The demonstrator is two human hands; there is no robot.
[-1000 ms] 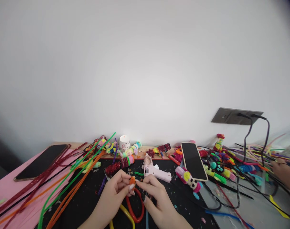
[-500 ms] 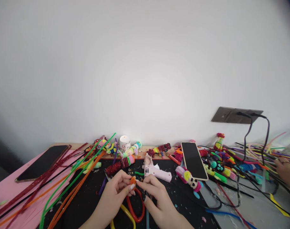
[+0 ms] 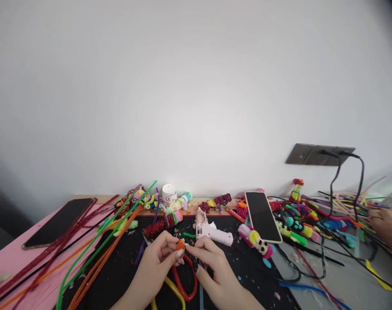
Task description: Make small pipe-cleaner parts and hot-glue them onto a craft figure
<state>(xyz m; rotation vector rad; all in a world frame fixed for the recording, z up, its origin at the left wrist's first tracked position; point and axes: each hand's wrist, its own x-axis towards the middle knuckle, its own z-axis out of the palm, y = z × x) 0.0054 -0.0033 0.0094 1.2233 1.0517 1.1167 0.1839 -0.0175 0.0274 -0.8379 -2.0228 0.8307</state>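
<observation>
My left hand (image 3: pixel 155 265) and my right hand (image 3: pixel 211 267) meet over the black mat (image 3: pixel 118 271) at the bottom centre. Both pinch a small orange pipe-cleaner coil (image 3: pixel 180 246) between thumb and fingertips. A red pipe cleaner (image 3: pixel 186 280) runs down from the coil in a loop, with a yellow one (image 3: pixel 173 292) under it. A white glue gun (image 3: pixel 211 232) lies just beyond my right fingers.
Long green, orange and red pipe cleaners (image 3: pixel 95 254) lie across the left side. One phone (image 3: pixel 58 221) rests on the pink surface, another phone (image 3: pixel 262 216) at the right. Coloured pipe-cleaner figures (image 3: pixel 170 206) line the back edge. Cables run from a wall socket (image 3: pixel 318 154). Another person's hand (image 3: pixel 384 226) works at far right.
My hands and the orange coil stay nearly still. The view shifts slightly, and the other person's hand at the right moves a little.
</observation>
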